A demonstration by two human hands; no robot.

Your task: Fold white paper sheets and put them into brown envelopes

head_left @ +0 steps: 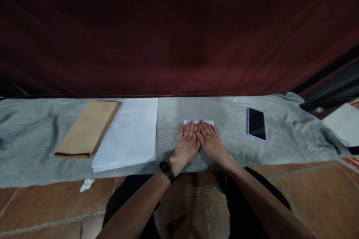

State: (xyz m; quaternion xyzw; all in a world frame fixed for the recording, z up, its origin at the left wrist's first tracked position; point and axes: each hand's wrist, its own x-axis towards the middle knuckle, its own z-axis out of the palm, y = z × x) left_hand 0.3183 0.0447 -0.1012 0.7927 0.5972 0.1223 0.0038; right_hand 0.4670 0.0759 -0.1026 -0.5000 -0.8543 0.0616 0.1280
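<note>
Left hand (187, 142) and right hand (211, 140) lie flat, side by side, touching — pressing a small white folded paper (198, 123) on the grey felt cloth (230, 130). Glossy rectangular phone (256, 123) at three o'clock; white sheets (129, 132) at nine.

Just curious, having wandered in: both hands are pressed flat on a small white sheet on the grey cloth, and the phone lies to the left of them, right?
Not quite. The head view shows the phone lying to the right of the hands, not the left. The rest holds: left hand and right hand lie flat on the small white sheet on the grey cloth.
</note>
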